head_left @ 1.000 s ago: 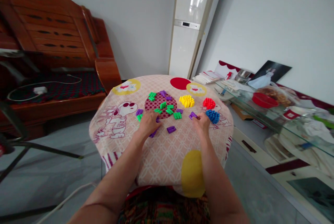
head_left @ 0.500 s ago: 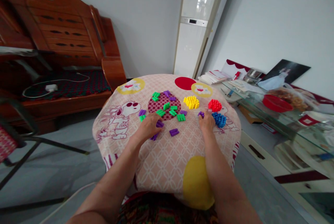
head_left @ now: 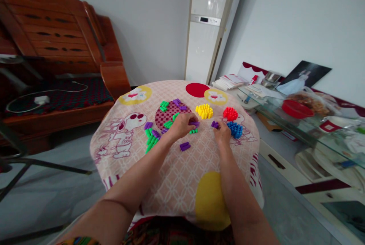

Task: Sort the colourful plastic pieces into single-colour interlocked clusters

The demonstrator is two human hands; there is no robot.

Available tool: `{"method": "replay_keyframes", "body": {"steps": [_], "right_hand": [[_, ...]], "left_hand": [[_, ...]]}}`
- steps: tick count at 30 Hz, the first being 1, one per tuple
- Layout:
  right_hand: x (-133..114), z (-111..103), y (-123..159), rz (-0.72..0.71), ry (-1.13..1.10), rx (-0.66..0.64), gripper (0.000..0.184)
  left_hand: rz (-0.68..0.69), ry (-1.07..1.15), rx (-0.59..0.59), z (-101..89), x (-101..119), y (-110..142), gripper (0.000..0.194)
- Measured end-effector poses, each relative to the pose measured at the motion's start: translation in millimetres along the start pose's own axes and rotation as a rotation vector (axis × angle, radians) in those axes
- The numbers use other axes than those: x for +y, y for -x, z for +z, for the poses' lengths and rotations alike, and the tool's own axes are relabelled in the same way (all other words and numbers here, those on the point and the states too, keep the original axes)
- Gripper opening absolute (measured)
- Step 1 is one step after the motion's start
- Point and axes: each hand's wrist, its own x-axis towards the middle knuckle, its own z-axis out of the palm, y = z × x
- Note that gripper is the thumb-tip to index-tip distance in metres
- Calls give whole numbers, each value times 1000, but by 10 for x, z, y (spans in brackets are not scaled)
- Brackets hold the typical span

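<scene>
My left hand (head_left: 183, 126) reaches over the middle of the table, its fingers closed on a small purple ribbed plastic block (head_left: 194, 124). To its right, my right hand (head_left: 222, 134) pinches another purple block (head_left: 215, 124) near the tabletop. Just beside the right hand sits a blue cluster of blocks (head_left: 235, 130), with a red cluster (head_left: 230, 114) behind it. A yellow cluster (head_left: 204, 111) lies beyond the gap between the hands. Green blocks (head_left: 151, 141) and loose purple ones are scattered left of my left hand, which hides some of them. One purple block (head_left: 185, 146) lies apart nearer me.
A patterned cloth (head_left: 176, 184) covers the round table. At left stands a wooden bench (head_left: 54, 28). To the right, a glass-topped cabinet holds a red bowl (head_left: 296, 108), papers (head_left: 229, 81) and a photo (head_left: 306, 75). A tall white appliance (head_left: 201, 51) stands behind.
My left hand has moved right from the left-hand blocks and now grips a purple block. Green blocks are gathered farther left. My right hand stays with its purple block. The view has shifted slightly.
</scene>
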Motion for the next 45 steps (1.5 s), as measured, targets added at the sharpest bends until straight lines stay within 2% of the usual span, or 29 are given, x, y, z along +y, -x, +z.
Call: {"method": "replay_keyframes", "body": {"steps": [3, 6, 10, 13, 16, 18, 24, 26, 31, 35, 40, 45], "right_hand": [[11, 2, -1, -9, -27, 11, 27], [5, -17, 0, -19, -57, 1, 26], [-16, -45, 5, -22, -53, -31, 28], [-23, -47, 2, -5, -54, -44, 29], [-12, -34, -8, 7, -58, -37, 30], [2, -23, -15, 5, -65, -31, 31], [40, 1, -19, -9, -103, -27, 30], [46, 9, -18, -8, -119, -17, 30], [63, 36, -21, 4, -133, 0, 32], [62, 40, -20, 9, -132, 7, 31], [39, 17, -13, 14, -109, 0, 31], [46, 17, -15, 6, -116, 0, 34]], "left_hand": [[74, -67, -33, 335, 69, -280, 26], [119, -131, -69, 643, 99, -426, 30], [122, -156, -90, 839, 73, -439, 34], [54, -231, -48, 828, 41, -386, 40], [-47, -350, -72, 766, 41, -337, 32], [-57, -382, -95, 743, 60, -325, 28], [156, -167, -97, 840, 81, -390, 37], [183, -96, -72, 873, 44, -414, 39], [100, 73, -48, 883, -62, -424, 32], [-2, -9, -50, 850, -63, -402, 42], [-23, -76, -161, 765, -63, -360, 57], [-45, 11, -131, 831, -71, -388, 53]]}}
